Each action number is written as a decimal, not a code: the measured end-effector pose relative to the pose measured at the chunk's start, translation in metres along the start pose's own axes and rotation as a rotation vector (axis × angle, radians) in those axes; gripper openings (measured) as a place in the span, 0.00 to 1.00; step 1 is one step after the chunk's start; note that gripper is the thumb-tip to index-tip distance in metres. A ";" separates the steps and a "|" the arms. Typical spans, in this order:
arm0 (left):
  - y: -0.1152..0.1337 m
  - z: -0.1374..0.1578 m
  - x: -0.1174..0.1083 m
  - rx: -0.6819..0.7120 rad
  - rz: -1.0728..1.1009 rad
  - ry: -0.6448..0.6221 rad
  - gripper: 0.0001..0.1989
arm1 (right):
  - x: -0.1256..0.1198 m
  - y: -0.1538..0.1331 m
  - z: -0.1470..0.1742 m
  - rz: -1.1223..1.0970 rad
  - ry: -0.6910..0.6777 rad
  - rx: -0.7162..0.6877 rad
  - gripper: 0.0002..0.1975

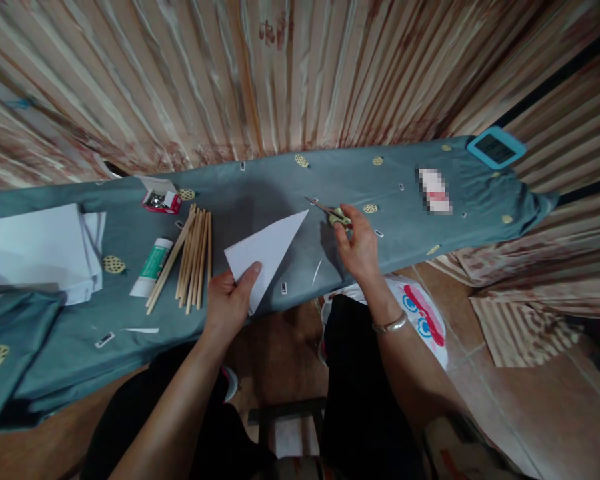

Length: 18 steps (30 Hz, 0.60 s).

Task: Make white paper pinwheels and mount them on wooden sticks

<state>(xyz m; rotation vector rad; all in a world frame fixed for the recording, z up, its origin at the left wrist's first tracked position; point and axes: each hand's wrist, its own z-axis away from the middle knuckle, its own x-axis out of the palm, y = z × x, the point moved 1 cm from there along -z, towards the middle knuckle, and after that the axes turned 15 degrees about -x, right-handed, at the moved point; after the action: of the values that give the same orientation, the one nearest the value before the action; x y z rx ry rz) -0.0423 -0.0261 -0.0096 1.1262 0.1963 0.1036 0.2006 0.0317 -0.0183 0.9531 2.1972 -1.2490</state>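
My head view looks down on a narrow table (275, 175) under a grey-green cloth. The left hand (233, 293) grips a triangular white paper (270, 250), thumb on top; its other fingers are hidden, mostly beneath the paper. The paper is above the table's near half, its tip pointing toward the scissors (338, 217). The right hand (357, 243) grasps these by their green handles; I cannot tell how the fingers sit in the loops. Tip and blades look well short of touching. Left of the paper I make out wooden sticks (194, 257), a glue stick (153, 267) and a white paper stack (35, 233), cut off by the frame edge. A pixelated item (434, 190) at right is unreadable.
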 end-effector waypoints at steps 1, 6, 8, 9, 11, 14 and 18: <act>0.003 0.002 -0.002 0.060 -0.037 0.016 0.16 | 0.000 0.002 -0.002 0.106 -0.069 -0.036 0.20; 0.009 0.005 -0.004 0.093 -0.045 0.017 0.14 | 0.006 0.007 -0.007 0.414 -0.310 -0.068 0.20; 0.007 0.003 -0.002 -0.034 0.039 -0.016 0.17 | 0.008 0.008 -0.008 0.476 -0.297 -0.071 0.19; 0.005 0.002 -0.001 -0.103 0.089 -0.044 0.18 | 0.008 0.009 -0.008 0.500 -0.281 -0.067 0.19; 0.003 0.001 0.000 -0.215 0.179 -0.115 0.20 | 0.006 0.011 -0.007 0.528 -0.267 -0.061 0.19; 0.002 0.002 0.002 -0.325 0.238 -0.199 0.21 | 0.003 0.017 -0.006 0.531 -0.276 -0.064 0.18; 0.002 0.004 0.003 -0.391 0.262 -0.217 0.20 | -0.002 0.025 -0.005 0.528 -0.279 -0.058 0.18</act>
<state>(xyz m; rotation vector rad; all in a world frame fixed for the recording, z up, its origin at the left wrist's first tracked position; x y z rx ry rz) -0.0386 -0.0285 -0.0063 0.7601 -0.1620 0.2407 0.2199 0.0445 -0.0287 1.1574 1.6146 -0.9889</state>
